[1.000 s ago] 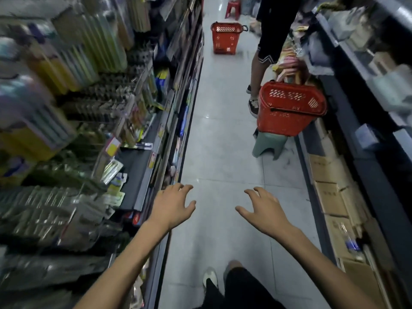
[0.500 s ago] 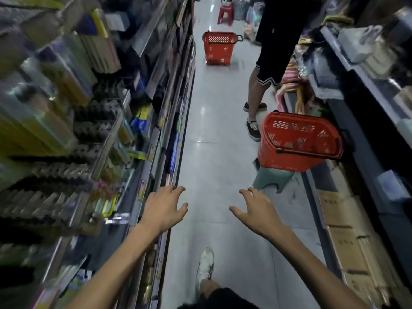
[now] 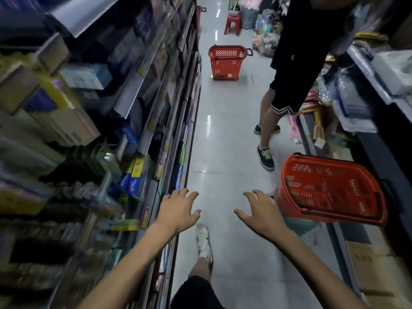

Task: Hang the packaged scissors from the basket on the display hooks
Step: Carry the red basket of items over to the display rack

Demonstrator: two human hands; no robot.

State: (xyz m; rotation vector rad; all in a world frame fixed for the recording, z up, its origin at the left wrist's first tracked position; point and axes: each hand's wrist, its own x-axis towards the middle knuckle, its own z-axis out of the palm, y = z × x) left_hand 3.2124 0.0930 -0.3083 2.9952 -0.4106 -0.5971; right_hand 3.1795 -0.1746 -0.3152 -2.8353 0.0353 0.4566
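the packaged scissors cannot be made out. i judge they lie in the red slotted plastic basket (image 3: pixel 323 188) that sits tilted on a pale green stool (image 3: pixel 298 226) at the right of the aisle, its inside hidden from here. the right hand (image 3: pixel 260 212) hangs just beside the basket's near wall and the left hand (image 3: pixel 176 210) near the shelf edge. each grip is spread, fingers apart, holding nothing. the step in hand looks like fetching a pack. the next move calls for reaching over the rim and pinching one pack. then comes a turn to the display hooks, lost in blur on the grey-railed left shelving (image 3: pixel 133 92). a bystander's bare legs (image 3: pixel 267 121) stand near, beyond the basket.
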